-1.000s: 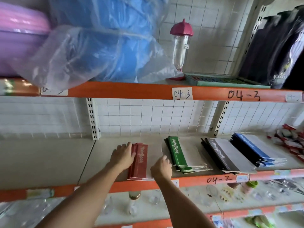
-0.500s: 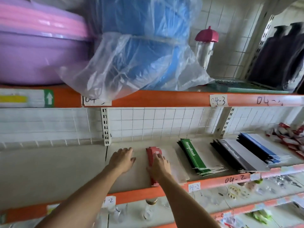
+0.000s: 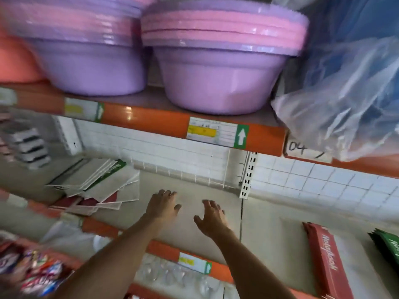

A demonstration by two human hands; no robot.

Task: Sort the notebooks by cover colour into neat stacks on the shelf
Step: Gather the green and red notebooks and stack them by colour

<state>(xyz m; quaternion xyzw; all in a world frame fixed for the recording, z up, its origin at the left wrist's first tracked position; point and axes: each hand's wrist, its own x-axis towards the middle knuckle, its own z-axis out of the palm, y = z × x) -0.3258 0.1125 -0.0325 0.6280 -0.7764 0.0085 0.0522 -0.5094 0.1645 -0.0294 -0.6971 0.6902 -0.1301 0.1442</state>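
A loose pile of mixed notebooks (image 3: 101, 186) lies at the left of the grey shelf (image 3: 190, 186), with green and dark red spines showing among pale covers. At the right stands the neat red notebook stack (image 3: 323, 257), and a corner of the green stack (image 3: 388, 244) shows at the frame edge. My left hand (image 3: 162, 206) and my right hand (image 3: 210, 216) hover over the bare shelf between pile and stacks, fingers spread, holding nothing.
Purple and pink basins (image 3: 218, 61) fill the shelf above, beside a blue bundle in clear plastic (image 3: 349, 83). An orange shelf beam (image 3: 151, 119) runs overhead. Grey boxed items (image 3: 30, 145) sit far left. Clear glassware (image 3: 172, 277) and snack packets (image 3: 36, 270) occupy the shelf below.
The view has swung left, bringing the mixed pile into sight. My right hand has left the red stack, and both hands have moved left over the bare shelf.
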